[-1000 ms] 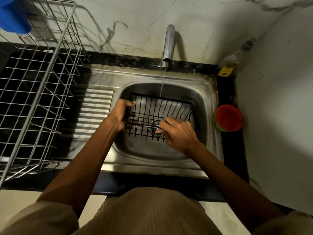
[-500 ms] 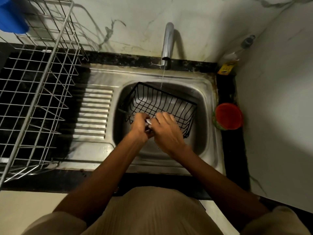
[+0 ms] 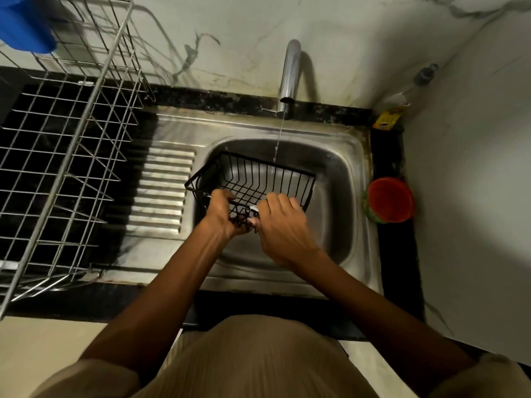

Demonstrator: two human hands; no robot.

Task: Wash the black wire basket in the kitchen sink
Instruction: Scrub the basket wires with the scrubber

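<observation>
The black wire basket (image 3: 258,179) is tilted inside the steel sink (image 3: 342,173), its open side facing me. A thin stream of water falls from the tap (image 3: 288,79) onto its far rim. My left hand (image 3: 222,212) grips the basket's near edge, fingers curled round the wires. My right hand (image 3: 283,225) is beside it at the same edge, pinching a small pale thing against the wires; what that thing is I cannot tell.
A large silver wire dish rack (image 3: 66,156) stands on the black counter at left, with a blue object (image 3: 24,27) at its top. A red cup (image 3: 389,199) and a bottle with a yellow label (image 3: 389,117) sit right of the sink. The ribbed drainboard (image 3: 163,188) lies left of the basin.
The basket was tipped up from lying flat to tilted. My left hand moved from its left side to the near edge beside my right hand. Since half a second ago little has shifted.
</observation>
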